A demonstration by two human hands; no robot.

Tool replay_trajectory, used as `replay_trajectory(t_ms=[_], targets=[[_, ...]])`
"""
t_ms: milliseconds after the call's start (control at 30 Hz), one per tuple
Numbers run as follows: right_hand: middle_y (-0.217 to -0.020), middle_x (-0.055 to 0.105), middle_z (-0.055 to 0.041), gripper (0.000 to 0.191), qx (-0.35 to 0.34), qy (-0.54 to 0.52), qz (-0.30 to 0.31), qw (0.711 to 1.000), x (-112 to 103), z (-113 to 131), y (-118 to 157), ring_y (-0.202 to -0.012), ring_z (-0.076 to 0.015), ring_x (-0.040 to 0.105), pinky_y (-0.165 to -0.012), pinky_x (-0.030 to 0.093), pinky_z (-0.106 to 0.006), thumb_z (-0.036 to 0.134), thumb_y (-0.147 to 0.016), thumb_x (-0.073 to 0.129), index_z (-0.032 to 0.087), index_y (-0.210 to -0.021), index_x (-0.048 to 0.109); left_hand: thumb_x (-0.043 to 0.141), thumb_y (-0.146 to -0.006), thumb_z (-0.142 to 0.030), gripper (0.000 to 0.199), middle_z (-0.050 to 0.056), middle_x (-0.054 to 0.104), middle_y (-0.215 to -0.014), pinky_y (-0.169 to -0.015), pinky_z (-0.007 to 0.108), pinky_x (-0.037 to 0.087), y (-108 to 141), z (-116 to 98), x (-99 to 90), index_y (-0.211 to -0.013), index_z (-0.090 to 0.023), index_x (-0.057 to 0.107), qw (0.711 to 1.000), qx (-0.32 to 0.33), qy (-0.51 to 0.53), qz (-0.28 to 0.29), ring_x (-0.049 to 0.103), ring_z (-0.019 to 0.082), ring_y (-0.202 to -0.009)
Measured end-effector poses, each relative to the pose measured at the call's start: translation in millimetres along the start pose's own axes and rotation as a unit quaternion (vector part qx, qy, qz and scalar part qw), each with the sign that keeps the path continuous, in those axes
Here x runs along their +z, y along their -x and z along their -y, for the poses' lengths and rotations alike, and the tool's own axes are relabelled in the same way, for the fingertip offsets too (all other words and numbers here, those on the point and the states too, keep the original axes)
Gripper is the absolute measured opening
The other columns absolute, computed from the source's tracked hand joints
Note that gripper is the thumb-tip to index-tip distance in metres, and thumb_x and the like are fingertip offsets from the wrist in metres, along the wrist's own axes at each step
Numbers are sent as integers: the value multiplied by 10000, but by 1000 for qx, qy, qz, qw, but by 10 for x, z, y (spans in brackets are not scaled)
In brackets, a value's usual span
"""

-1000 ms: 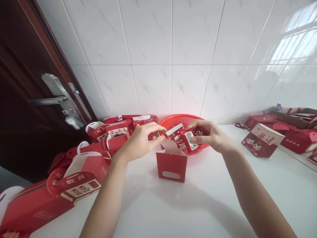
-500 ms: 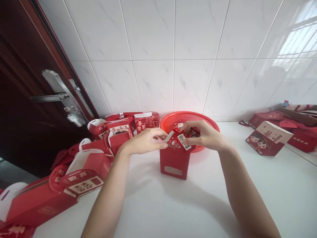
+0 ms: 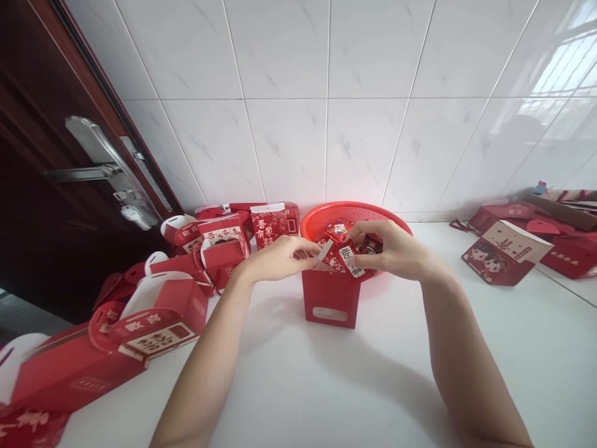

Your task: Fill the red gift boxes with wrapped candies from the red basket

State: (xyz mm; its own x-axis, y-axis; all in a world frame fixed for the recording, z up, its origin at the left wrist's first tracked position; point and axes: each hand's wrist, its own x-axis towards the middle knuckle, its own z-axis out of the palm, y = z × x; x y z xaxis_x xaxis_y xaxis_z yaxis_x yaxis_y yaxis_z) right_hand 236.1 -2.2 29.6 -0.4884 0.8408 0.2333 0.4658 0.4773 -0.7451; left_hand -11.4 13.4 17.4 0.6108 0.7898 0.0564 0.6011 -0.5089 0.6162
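R hand (image 3: 389, 249) pinching red packet (image 3: 347, 261); L hand (image 3: 275, 258) gripping box flap (image 3: 325, 252).

Red was seen on the upright paper gift bag (image 3: 329, 302), with a pale slot near its base. The packet (image 3: 347, 261) was coloured red, with a white label bearing dark characters. A fine mesh pattern was shown by the red plastic basket (image 3: 321, 225). Grey veining was marked across the white wall tiles (image 3: 284, 149), and a cartoon couple was printed on the cream-and-red box (image 3: 494, 264).
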Motion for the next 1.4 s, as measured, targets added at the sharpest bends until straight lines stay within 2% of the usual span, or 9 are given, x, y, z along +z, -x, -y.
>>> replay_trajectory(t_ms=[167, 267, 367, 533, 767, 900, 1067, 1267, 1400], targets=[[-791, 665, -12, 154, 8, -10, 26, 1000, -4, -29, -13, -689, -153, 608, -536, 470, -251, 208, -749, 710, 202, -896, 666, 527, -904, -346, 287, 29, 751, -1091, -870, 325, 512, -2, -9, 10, -1040, -227, 750, 999, 0, -35, -3, 676, 243, -985], [-818, 670, -22, 156, -5, -18, 32, 999, -7, -48, -23, -700, -158, 608, -533, 471, -254, 229, -757, 718, 202, -906, 681, 540, -902, -332, 308, 30, 730, -1200, -915, 333, 513, -7, 14, 16, -1121, -242, 736, 1000, -4, -20, -4, 664, 254, -1085], [-823, 661, -24, 146, -23, -35, 6, 999, -17, -45, -28, -737, -164, 615, -560, 484, -255, 251, -758, 733, 197, -885, 683, 550, -913, -360, 338, 30, 695, -1293, -955, 333, 509, -9, 32, 18, -1191, -253, 712, 1000, -6, -6, -2, 633, 257, -1175], [-823, 662, -28, 219, 4, -85, -37, 996, -23, -5, -28, -676, -152, 599, -563, 503, -273, 274, -752, 749, 188, -936, 669, 568, -922, -394, 342, 26, 686, -1310, -972, 335, 512, -8, 34, 21, -1203, -250, 700, 1000, -18, 7, 4, 619, 248, -1209], [-799, 645, -19, 202, -22, -59, -95, 993, 39, -47, -73, -609, -119, 542, -503, 468, -244, 282, -737, 753, 183, -894, 675, 574, -919, -400, 345, 47, 680, -1309, -973, 347, 516, -4, 31, 27, -1194, -235, 701, 1000, -5, 3, -9, 619, 256, -1202], [-776, 630, -8, 183, -30, -44, -106, 993, 68, -77, -95, -589, -111, 517, -497, 461, -242, 282, -751, 746, 192, -897, 683, 601, -901, -394, 329, 43, 683, -1285, -1015, 357, 489, -9, 24, 31, -1176, -248, 708, 999, 18, -16, -27, 617, 254, -1196], [-748, 650, -2, 147, -32, -27, -100, 994, 93, -51, -92, -584, -115, 533, -502, 436, -246, 253, -757, 731, 205, -894, 711, 640, -869, -345, 329, 34, 666, -1316, -1053, 356, 466, -25, 22, 35, -1180, -259, 708, 999, 35, 8, -30, 595, 248, -1234], [-748, 701, -12, 185, -26, 9, -97, 995, 127, -35, -107, -620, -146, 602, -544, 460, -268, 205, -762, 695, 210, -939, 746, 645, -876, -392, 399, 39, 660, -1345, -1057, 361, 468, -38, 57, 24, -1249, -255, 668, 998, 18, 50, 36, 612, 242, -1224], [-759, 707, -10, 208, -16, 37, -89, 995, 132, -57, -123, -599, -145, 608, -528, 445, -268, 189, -749, 713, 211, -954, 745, 654, -873, -424, 419, 53, 670, -1330, -1009, 349, 499, -33, 50, 15, -1248, -239, 666, 998, -1, 55, 41, 639, 243, -1178]])
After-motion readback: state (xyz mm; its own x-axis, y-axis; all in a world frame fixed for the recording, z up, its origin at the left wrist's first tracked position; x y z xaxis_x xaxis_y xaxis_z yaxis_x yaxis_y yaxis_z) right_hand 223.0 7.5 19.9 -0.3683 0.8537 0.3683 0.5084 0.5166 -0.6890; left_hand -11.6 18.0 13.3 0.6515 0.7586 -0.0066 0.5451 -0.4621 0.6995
